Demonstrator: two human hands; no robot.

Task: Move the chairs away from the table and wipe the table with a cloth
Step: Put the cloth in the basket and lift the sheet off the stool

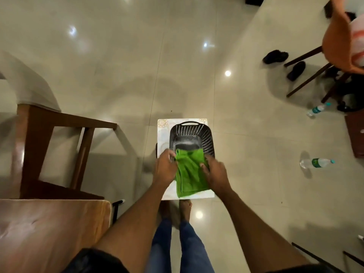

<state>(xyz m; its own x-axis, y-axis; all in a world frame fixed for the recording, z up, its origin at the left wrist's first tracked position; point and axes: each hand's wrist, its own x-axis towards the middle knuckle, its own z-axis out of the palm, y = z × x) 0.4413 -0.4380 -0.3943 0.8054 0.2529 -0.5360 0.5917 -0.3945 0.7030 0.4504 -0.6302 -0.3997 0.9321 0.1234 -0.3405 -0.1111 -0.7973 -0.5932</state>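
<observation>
Head view
Cloth: green cloth (190, 172) hangs from the near rim of a black basket (192, 137) down over the small white table (163, 134) below.
Left hand (165, 168): fingers (171, 154) curl round the cloth's left edge, gripping it.
Right hand (215, 171): fingers (203, 166) curl and pinch the cloth's right edge.
Chair: wooden chair (49, 134) stands left, well apart from the table.
Floor: two bottles (317, 163) lie right.
</observation>
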